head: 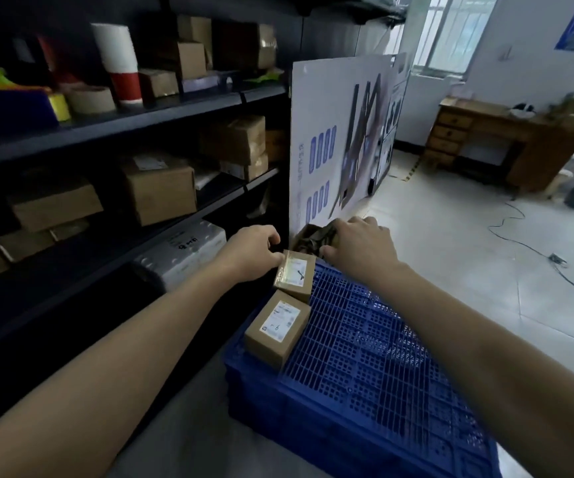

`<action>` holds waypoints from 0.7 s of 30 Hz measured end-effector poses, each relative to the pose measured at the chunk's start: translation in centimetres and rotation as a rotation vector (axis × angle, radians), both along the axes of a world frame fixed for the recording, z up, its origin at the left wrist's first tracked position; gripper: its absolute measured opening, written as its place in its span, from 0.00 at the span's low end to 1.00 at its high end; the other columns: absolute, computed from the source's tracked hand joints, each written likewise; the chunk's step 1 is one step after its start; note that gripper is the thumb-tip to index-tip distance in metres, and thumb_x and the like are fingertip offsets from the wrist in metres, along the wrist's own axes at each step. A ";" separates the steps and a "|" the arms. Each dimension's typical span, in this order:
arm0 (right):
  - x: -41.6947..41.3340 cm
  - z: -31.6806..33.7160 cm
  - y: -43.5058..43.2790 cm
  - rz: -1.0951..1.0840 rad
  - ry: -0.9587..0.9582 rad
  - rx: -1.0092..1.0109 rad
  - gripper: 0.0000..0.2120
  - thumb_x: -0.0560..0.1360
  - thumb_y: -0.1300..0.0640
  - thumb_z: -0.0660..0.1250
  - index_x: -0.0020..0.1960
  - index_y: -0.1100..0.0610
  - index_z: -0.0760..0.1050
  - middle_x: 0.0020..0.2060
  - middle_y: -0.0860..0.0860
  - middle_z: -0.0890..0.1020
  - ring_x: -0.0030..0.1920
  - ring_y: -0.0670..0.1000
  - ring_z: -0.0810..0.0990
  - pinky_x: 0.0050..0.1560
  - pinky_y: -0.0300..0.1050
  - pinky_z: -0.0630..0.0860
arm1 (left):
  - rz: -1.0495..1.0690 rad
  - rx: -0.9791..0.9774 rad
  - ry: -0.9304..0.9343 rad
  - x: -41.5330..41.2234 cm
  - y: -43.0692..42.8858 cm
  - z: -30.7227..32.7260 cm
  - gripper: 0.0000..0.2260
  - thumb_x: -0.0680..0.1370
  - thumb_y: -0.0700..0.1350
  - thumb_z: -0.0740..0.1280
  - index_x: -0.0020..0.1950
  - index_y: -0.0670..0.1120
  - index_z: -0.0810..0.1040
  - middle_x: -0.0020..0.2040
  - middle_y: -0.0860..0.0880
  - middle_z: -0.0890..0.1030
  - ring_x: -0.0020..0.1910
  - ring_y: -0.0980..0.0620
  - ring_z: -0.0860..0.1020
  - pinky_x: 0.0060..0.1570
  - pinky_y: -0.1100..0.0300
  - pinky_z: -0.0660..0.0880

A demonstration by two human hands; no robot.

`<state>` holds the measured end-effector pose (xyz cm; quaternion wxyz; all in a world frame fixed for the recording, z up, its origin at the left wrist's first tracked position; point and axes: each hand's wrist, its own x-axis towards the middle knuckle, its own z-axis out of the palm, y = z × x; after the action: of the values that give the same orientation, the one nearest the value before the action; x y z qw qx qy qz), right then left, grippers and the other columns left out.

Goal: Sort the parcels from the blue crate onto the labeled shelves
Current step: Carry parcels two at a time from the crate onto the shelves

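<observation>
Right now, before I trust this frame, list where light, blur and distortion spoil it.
Head view: the window glares white. Head view: the shelves sit in deep shadow, and the boxes there are hard to make out. Head view: the wide lens bows the shelf edges. Head view: the print on the board smears, and the fine print on the near parcel is too soft to read.
</observation>
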<state>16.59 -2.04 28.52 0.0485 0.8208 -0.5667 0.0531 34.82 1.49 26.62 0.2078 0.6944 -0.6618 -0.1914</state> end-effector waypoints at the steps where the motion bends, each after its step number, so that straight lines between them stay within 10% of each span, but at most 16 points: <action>1: -0.2 -0.6 -2.0 0.006 0.005 0.032 0.20 0.77 0.45 0.61 0.63 0.57 0.71 0.57 0.58 0.77 0.59 0.60 0.72 0.56 0.54 0.70 | 0.018 0.041 0.038 0.0 -1.9 -1.1 0.16 0.76 0.49 0.68 0.62 0.45 0.75 0.55 0.48 0.78 0.48 0.52 0.74 0.46 0.59 0.70; 21: 2.1 -28.4 -20.4 -0.053 0.050 0.509 0.16 0.79 0.45 0.61 0.58 0.57 0.70 0.49 0.56 0.77 0.58 0.62 0.73 0.51 0.56 0.70 | 0.208 0.740 0.442 5.8 -18.1 -32.4 0.30 0.74 0.52 0.71 0.71 0.43 0.66 0.68 0.44 0.71 0.56 0.51 0.70 0.52 0.58 0.67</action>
<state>18.65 -22.48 0.12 -0.1444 0.7925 -0.5817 -0.1127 40.66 -16.58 -5.75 0.0997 0.7272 -0.4151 -0.5375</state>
